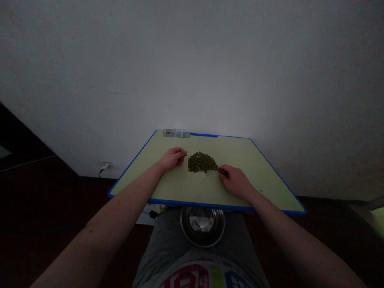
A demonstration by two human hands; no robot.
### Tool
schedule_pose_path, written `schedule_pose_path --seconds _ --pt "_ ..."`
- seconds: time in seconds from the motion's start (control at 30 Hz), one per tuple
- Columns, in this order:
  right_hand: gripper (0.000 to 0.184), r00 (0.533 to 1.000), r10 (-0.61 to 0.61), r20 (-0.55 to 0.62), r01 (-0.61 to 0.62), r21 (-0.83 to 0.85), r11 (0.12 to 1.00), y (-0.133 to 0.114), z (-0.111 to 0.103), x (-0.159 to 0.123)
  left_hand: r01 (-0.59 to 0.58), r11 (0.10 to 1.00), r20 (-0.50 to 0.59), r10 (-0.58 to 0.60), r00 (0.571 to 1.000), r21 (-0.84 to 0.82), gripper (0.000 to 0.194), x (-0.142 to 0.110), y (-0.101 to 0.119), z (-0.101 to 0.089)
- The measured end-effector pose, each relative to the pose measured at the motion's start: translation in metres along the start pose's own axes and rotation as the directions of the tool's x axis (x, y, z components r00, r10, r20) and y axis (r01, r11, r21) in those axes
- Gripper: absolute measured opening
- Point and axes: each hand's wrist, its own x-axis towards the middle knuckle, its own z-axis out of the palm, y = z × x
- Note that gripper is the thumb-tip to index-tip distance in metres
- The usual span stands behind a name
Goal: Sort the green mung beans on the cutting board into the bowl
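A pile of small dark green grains (201, 162), perhaps mung beans, lies on a pale table with a blue rim (204, 206). Just left of the pile, my left hand (174, 157) rests with thumb and fingers pinched together; whatever is between them is too small to make out. My right hand (232, 179) is at the pile's right edge, its fingers curled and closed beside the outermost grains. Its fingertips are partly hidden and dark. A shiny metal bowl (203, 240) sits on my lap below the table's front edge, with some small dark bits inside.
A plain grey wall (204, 72) stands right behind the table. A blurred label (176, 133) is at the table's back left edge. A plug with a cord (104, 167) is in the wall at left. One dark speck (261, 190) lies near my right forearm.
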Motion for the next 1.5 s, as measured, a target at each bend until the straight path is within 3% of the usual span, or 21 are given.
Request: schedule_pose_path --seconds 0.17,0.47,0.67,0.87,1.0,1.5 --pt "0.019 0.999 0.043 -0.027 -0.044 -0.022 0.999 0.017 -0.005 0.001 0.002 1.0 -0.01 -0.002 1.0 0.006 0.021 0.001 -0.002 0.0" --pt "0.017 1.0 0.004 -0.024 -0.005 -0.04 0.999 0.019 0.0 0.023 0.015 1.0 -0.013 -0.015 1.0 -0.009 0.022 0.0 -0.002 0.001" --pt "0.017 1.0 0.028 -0.014 -0.028 -0.024 0.999 0.02 -0.002 0.009 0.006 1.0 0.001 -0.006 1.0 -0.013 0.021 0.001 -0.004 0.0" --pt "0.019 0.999 -0.028 -0.021 0.027 -0.021 0.999 0.002 0.002 -0.001 0.008 1.0 -0.011 -0.008 1.0 0.002 0.023 0.001 -0.003 0.001" --pt "0.02 0.999 -0.001 -0.055 -0.001 -0.049 0.999 -0.005 0.007 0.001 0.012 1.0 -0.01 -0.012 1.0 0.001 0.022 0.001 -0.002 0.002" --pt "0.02 0.995 0.064 -0.078 -0.07 -0.08 0.994 0.01 0.001 0.002 -0.004 1.0 0.01 0.004 1.0 -0.008 0.022 0.0 -0.004 -0.001"
